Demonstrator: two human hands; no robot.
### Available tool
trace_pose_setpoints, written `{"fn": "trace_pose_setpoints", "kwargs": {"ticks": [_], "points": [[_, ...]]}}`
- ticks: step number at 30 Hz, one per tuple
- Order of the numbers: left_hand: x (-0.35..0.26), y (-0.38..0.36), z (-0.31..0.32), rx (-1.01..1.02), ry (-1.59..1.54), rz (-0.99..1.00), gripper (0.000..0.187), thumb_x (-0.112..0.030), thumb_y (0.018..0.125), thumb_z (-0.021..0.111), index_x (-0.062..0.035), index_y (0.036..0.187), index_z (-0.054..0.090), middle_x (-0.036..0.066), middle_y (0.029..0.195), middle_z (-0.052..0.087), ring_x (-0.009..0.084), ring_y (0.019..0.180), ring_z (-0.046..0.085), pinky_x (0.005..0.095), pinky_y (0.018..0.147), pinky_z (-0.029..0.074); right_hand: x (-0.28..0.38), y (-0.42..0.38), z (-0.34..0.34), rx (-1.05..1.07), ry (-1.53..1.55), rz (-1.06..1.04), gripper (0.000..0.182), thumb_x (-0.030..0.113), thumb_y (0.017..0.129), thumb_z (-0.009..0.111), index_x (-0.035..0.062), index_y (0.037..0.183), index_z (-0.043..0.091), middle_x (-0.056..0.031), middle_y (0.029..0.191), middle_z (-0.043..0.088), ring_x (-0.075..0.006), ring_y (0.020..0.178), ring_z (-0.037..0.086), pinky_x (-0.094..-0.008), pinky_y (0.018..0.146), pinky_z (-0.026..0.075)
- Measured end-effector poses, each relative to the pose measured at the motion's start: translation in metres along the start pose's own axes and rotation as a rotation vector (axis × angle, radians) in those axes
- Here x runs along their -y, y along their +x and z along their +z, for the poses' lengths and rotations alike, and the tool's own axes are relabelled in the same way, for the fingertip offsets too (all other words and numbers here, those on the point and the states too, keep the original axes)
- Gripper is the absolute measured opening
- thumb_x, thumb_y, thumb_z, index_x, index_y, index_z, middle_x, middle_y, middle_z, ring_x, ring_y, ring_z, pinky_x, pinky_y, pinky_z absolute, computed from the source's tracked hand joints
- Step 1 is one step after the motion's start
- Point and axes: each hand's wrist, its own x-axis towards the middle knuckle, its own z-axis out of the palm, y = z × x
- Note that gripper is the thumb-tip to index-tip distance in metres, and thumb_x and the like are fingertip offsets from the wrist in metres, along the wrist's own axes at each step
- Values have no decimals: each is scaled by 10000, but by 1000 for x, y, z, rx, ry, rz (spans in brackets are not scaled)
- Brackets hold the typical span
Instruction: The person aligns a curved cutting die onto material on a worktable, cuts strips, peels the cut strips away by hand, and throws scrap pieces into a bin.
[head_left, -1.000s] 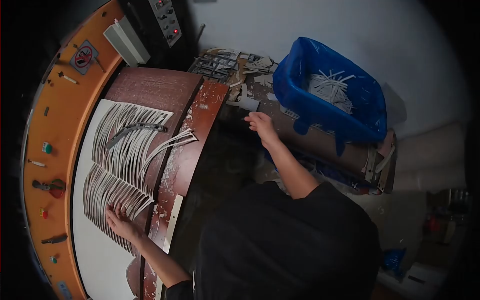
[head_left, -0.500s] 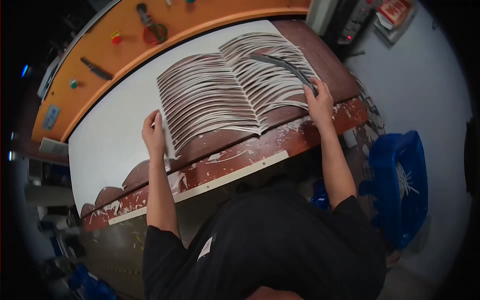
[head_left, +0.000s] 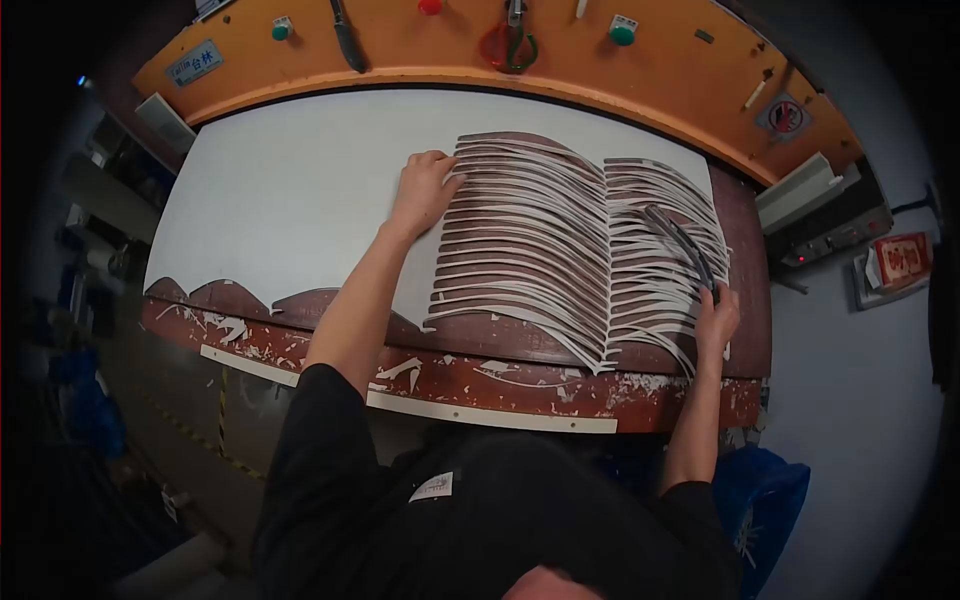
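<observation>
A white sheet (head_left: 300, 180) lies on a dark reddish-brown board (head_left: 740, 240). Its right part is cut into several narrow curved white strips (head_left: 520, 240), in two side-by-side columns, with brown board showing through the gaps. My left hand (head_left: 428, 190) rests at the upper left edge of the left column, fingers bent and thumb apart, with nothing visible in it. At the right edge of the right column, my right hand (head_left: 716, 318) is closed around the near end of a curved dark metal cutting die (head_left: 685, 245). The die lies over the strips, pointing away from me.
An orange machine panel (head_left: 400, 50) runs along the back, with scissors (head_left: 510, 45) and a dark-handled tool (head_left: 348, 40) on it. White scraps litter the red front ledge (head_left: 490, 375). A blue bin (head_left: 765, 510) stands at the lower right.
The view has turned right. My left hand has moved up along the left column's edge to its far end. My right hand still holds the die over the right column.
</observation>
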Motion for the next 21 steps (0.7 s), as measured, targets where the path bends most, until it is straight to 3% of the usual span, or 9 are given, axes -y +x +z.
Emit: {"fn": "trace_pose_setpoints", "kwargs": {"ticks": [4,9,15,21], "points": [[7,37,26,24,94,-16,381,-290,962,676,-47,1254,697,170,1266,643,367,1197,555,482,1029,449,78,36,-2,19,287,-109,370,215,976,676,-47,1237,681,-203,1111,671,-353,1016,669,-445,884,522],[6,36,36,-39,118,-71,377,-306,960,691,-94,1272,705,145,1268,629,347,1174,554,466,1018,430,167,93,61,182,376,-335,330,214,975,678,-8,1218,695,-167,1077,676,-329,977,674,-406,842,510],[13,39,35,-115,-17,-93,270,-228,947,705,-52,1146,749,158,1177,660,352,1117,578,454,988,460,239,137,150,270,317,-609,325,228,946,699,11,1188,706,-188,1093,671,-377,994,663,-445,881,514],[25,43,42,-198,-112,-180,249,-200,921,738,-14,1087,744,150,1128,684,344,1076,603,436,939,499,266,152,181,345,263,-668,317,225,938,703,15,1175,706,-188,1094,663,-377,1025,650,-451,895,515]]}}
